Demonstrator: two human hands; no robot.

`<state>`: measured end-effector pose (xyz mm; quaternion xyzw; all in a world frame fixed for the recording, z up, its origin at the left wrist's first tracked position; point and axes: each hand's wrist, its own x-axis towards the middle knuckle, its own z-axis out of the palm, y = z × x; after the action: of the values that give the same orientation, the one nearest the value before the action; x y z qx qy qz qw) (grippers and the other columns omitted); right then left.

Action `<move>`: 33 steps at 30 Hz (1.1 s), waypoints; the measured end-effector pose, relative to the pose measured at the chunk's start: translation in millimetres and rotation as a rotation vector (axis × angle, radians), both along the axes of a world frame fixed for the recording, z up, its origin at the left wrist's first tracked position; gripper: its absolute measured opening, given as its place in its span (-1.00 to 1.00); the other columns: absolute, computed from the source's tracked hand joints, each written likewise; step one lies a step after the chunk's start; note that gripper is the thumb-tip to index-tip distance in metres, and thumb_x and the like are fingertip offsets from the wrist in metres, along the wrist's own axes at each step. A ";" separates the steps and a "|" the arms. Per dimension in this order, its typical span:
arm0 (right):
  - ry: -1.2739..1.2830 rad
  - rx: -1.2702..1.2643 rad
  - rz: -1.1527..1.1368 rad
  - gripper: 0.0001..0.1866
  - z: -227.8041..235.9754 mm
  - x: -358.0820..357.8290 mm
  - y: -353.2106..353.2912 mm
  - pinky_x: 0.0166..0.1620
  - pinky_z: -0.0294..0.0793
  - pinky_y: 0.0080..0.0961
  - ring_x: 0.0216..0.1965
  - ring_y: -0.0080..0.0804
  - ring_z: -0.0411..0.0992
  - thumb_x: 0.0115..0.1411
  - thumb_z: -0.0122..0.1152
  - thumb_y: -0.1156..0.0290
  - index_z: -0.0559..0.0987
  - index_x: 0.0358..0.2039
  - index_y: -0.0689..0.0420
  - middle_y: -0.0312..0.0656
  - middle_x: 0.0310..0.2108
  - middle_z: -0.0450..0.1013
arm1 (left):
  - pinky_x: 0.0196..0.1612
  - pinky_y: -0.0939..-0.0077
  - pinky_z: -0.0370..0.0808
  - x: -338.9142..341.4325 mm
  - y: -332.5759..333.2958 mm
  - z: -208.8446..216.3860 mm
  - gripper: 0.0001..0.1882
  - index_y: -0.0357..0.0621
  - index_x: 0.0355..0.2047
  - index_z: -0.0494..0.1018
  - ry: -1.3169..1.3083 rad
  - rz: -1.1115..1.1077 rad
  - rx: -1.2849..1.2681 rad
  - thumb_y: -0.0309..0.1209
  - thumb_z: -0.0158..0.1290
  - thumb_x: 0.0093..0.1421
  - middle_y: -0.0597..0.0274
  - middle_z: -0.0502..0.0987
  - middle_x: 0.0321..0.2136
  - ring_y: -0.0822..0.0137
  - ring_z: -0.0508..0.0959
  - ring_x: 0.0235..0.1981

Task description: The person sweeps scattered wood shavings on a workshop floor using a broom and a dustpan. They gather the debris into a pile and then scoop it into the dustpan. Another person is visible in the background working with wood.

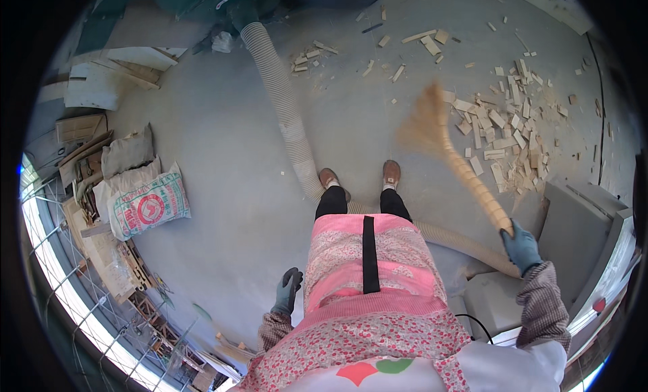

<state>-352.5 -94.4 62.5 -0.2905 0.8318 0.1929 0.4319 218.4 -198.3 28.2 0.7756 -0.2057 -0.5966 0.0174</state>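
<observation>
In a blue-grey glove, my right hand [522, 247] is closed round the handle end of a straw broom [470, 179]. The broom slants away to the upper left, its fan of bristles smeared by motion over the grey floor. Just right of the bristles lies a broad heap of wood offcuts [496, 119] with pale sawdust. My left hand [288, 292], gloved too, hangs beside my pink floral apron [368, 264], its fingers loosely bent and partly apart, with nothing in it.
A ribbed hose [280, 95] runs from a dark machine [223, 4] past my feet to the grey boxy equipment [580, 230] on the right. More wood scraps [428, 42] lie farther off. Stuffed sacks [152, 200] and stacked boards [101, 257] line the left side.
</observation>
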 end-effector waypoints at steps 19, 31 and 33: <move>-0.033 0.000 -0.572 -0.48 -73.6 -22.3 25.3 -0.41 0.41 -0.39 -0.58 -0.25 0.44 0.05 -0.14 0.02 0.32 -0.09 0.14 0.01 -0.43 0.43 | -0.20 0.53 0.29 3.6 -9.8 31.4 -0.51 -0.12 -0.08 0.25 -0.051 -0.053 -0.097 -0.16 0.01 0.02 0.29 0.41 -0.26 0.39 0.39 -0.23; 0.047 0.127 0.398 -0.37 -23.5 -22.6 104.1 -0.29 0.34 -0.35 -0.40 -0.19 0.41 0.01 -0.06 0.07 0.15 0.04 0.15 -0.05 -0.46 0.43 | -0.27 0.57 0.29 -31.6 -36.3 15.2 -0.53 -0.14 -0.09 0.26 0.028 -0.222 -0.114 -0.16 -0.02 0.04 0.28 0.41 -0.29 0.43 0.37 -0.26; 0.042 0.107 0.520 -0.36 -52.7 -35.5 120.2 -0.29 0.34 -0.36 -0.41 -0.19 0.41 0.00 -0.06 0.07 0.13 0.05 0.14 -0.06 -0.46 0.43 | -0.25 0.55 0.28 -34.6 -54.0 17.9 -0.54 -0.14 -0.09 0.25 0.020 -0.260 -0.162 -0.16 -0.05 0.06 0.25 0.40 -0.27 0.42 0.36 -0.25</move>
<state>-388.0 25.8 9.8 -0.4672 0.7265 0.3471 0.3652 183.8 -252.3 46.1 0.7326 -0.3518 -0.5827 0.0044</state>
